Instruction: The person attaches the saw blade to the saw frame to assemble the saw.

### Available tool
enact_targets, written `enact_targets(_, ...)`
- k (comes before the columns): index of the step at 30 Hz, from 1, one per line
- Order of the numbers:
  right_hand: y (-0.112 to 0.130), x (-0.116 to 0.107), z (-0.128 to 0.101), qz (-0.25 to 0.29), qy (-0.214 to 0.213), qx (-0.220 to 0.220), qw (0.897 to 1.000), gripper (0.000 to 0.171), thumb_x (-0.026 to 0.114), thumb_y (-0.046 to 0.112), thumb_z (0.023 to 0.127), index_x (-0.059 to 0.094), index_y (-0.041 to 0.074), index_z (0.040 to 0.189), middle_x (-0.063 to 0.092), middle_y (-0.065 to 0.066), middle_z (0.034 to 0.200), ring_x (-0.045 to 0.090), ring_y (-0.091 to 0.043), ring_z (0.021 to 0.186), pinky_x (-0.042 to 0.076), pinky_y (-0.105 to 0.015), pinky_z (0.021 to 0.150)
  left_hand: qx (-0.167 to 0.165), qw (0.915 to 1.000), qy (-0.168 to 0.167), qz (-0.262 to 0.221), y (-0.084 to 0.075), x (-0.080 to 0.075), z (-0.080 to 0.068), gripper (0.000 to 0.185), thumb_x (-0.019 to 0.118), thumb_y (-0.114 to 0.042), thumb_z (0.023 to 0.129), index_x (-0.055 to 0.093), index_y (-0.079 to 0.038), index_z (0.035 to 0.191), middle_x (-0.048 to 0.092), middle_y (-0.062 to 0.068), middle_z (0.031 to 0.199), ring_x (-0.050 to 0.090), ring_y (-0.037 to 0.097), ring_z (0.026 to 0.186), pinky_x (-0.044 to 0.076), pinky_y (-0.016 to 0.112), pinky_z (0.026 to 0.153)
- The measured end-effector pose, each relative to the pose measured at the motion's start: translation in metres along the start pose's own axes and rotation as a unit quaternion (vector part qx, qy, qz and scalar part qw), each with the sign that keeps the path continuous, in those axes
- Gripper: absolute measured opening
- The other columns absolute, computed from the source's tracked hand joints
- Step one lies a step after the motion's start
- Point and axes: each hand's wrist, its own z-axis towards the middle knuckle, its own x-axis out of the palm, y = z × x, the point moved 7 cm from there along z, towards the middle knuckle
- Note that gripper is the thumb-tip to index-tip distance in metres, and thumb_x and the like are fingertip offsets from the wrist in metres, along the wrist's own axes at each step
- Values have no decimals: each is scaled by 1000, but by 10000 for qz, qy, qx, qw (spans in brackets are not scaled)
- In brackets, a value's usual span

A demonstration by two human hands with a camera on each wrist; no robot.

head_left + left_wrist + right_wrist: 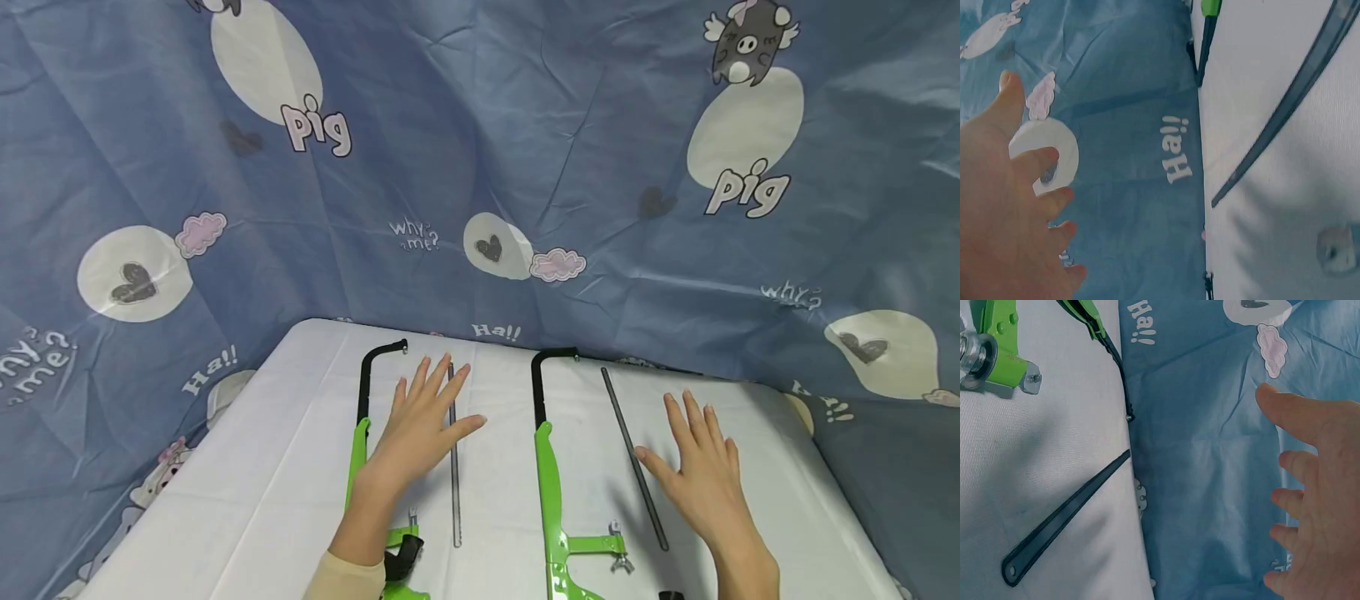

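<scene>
Two green-and-black hacksaw frames lie on a white table, the left frame [365, 392] partly hidden behind my left arm and the right frame [550, 475] near the middle. Beside each lies a loose dark saw blade, the left blade [455, 492] and the right blade [633, 458]. My left hand [423, 425] hovers with spread fingers, overlapping the left blade in the head view. My right hand [697, 479] is held up just right of the right blade, fingers straight. Both hands hold nothing. In the right wrist view a wingnut [974, 353] shows on the green frame end.
The white table [247, 467] reaches back to a blue patterned cloth [450, 167] that hangs behind it and down its sides. A small black piece [671, 595] shows at the bottom edge, left of my right forearm.
</scene>
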Motion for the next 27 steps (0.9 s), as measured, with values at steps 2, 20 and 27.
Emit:
enact_targets(2, 0, 0, 0, -19, 52, -1, 10000, 87, 58, 54, 95, 9, 25, 160, 5, -14, 168, -5, -43, 154, 1, -80, 107, 38, 10000, 76, -18, -5, 4, 1, 81, 41, -75, 91, 18, -35, 158, 8, 0, 169, -7, 25, 157, -1, 63, 121)
enact_targets(20, -6, 15, -2, 168, 1018, 331, 9941, 88, 55, 61, 93, 17, 18, 160, 17, -24, 163, 9, -53, 149, 5, -81, 105, 544, 9965, 632, 7, -47, 34, -4, 82, 48, -74, 89, 20, -38, 157, 12, -4, 168, 8, 22, 157, 11, 59, 123)
enact_targets(27, -11, 24, -3, 80, 1321, 430, 9903, 89, 55, 64, 92, 26, 9, 156, 25, -28, 159, 18, -55, 145, 15, -79, 103, 791, 9939, 766, 29, -61, 41, -7, 84, 50, -74, 87, 22, -36, 157, 18, -2, 167, 13, 22, 156, 14, 56, 123)
